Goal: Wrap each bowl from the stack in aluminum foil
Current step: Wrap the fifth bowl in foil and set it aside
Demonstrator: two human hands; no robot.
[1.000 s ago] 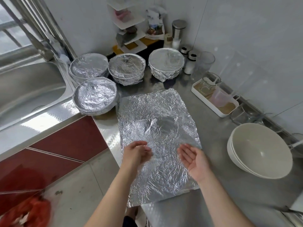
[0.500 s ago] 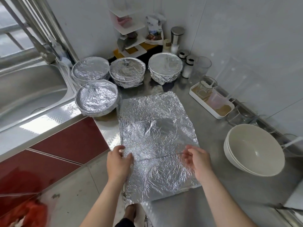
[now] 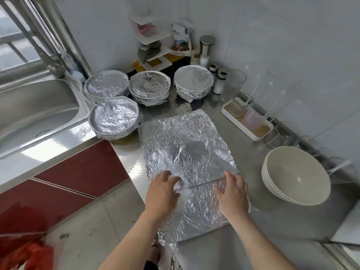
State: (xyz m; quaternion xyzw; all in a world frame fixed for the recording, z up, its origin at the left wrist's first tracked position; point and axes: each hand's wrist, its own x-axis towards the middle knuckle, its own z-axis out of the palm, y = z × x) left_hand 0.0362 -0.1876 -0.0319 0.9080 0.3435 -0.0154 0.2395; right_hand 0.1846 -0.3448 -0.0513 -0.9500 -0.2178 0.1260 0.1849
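Steel tabletop in a tiled kitchen corner, sink to the left. Flat in the middle, foil, crinkled all over, seemingly two sheets overlapped, with a straight edge running across between the hands. Left hand and right hand both down on the near part of the foil, at that edge. Grip wide on each: fingers spread and laid on the sheet, no clear pinch visible, nothing held. Further back, four wrapped bowls, three in a row and one nearer, just beside the foil's far left corner. To the right, well apart from the foil, bare bowls stacked mouth up, not yet wrapped. Beyond them, a white tray.

Foil probably very light, thin and limp, keeping any crease given; easily torn at a pulled edge, and likely to slide on steel. Best taken by two corners or along one edge with a light pinch, lifted evenly, never dragged. Bowls likely stiff, smooth and breakable; best lifted by the rim, top one first, and set down in the middle of the foil.
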